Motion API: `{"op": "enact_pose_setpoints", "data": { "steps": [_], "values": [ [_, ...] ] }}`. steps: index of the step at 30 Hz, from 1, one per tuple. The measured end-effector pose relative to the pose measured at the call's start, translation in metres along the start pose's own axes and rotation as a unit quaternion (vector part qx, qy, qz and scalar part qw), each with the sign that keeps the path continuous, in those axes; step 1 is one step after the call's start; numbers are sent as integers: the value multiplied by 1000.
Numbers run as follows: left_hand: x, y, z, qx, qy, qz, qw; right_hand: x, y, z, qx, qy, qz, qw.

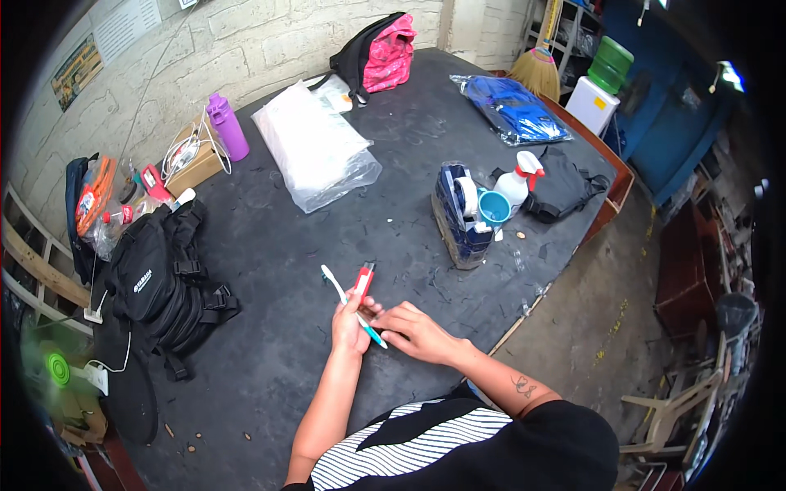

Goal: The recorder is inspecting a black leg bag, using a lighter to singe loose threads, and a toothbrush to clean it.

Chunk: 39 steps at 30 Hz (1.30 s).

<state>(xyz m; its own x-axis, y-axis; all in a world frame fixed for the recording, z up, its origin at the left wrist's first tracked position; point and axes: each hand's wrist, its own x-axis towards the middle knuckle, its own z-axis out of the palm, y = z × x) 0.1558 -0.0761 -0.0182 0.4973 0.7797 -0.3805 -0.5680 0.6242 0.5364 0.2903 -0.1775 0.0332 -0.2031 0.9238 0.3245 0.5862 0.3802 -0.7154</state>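
left hand (350, 326) raised off the black table (327, 245), fingers clamped on a red-handled tool (363, 280) and white toothbrush (352, 307); right hand (413, 331) beside it, fingers together pinching the brush's near end.

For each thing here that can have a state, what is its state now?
left hand: gripping the toothbrush and red tool
right hand: fingers on the toothbrush handle
toothbrush: held, head pointing away
red tool: held
purple bottle: upright, capped
spray bottle: upright
black bag: lying flat
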Motion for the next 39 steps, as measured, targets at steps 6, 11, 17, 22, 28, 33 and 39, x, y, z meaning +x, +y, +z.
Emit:
{"op": "enact_pose_setpoints", "data": {
  "steps": [6,11,17,22,28,33,39],
  "values": [
    [10,-9,-34,-144,-112,47,982,2,22,3,96,260,132,952],
    [-2,-19,-1,-11,128,116,985,1,33,29,126,231,150,953],
    [-21,-13,-7,230,128,191,946,-1,53,-16,-269,492,151,814],
    [-39,-10,0,616,76,260,740,-3,95,-62,-247,507,219,796],
    [-48,-23,22,784,75,246,566,-5,120,-86,-213,493,192,821],
    [-51,-26,31,844,37,252,472,-21,141,-110,-198,448,200,849],
    [-49,-13,15,801,54,265,535,-83,124,-73,-417,151,470,763]
  ]
}}
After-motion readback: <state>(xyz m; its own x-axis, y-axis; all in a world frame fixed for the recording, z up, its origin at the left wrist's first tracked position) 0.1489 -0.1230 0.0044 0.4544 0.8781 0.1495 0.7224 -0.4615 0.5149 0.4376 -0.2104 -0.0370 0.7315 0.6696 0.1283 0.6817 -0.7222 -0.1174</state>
